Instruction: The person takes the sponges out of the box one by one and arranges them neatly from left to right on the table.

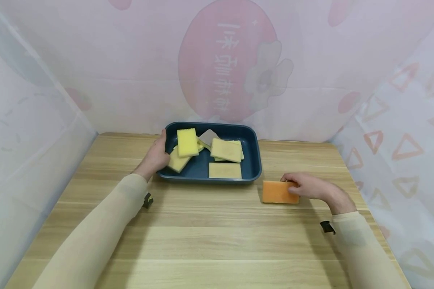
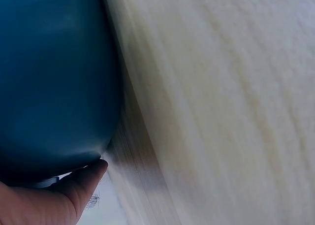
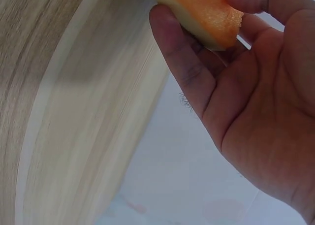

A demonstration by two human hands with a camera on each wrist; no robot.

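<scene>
The right hand (image 1: 312, 188) pinches an orange sponge (image 1: 279, 192) between thumb and fingers, on the wooden table (image 1: 217, 237) just right of a dark blue tray (image 1: 251, 160). The left hand (image 1: 155, 156) grips the tray's left rim, beside yellow sponges (image 1: 187, 142) inside.

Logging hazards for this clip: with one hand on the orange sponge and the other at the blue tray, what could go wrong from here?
1. The right hand pinches only one end of the rectangular orange sponge; soft foam may bend or slip if lifted.
2. The dark blue plastic tray already holds overlapping yellow sponge pieces; another could land on top and slide.
3. The left hand grips only the tray's left rim, so the tray may pivot on the wooden table.
</scene>
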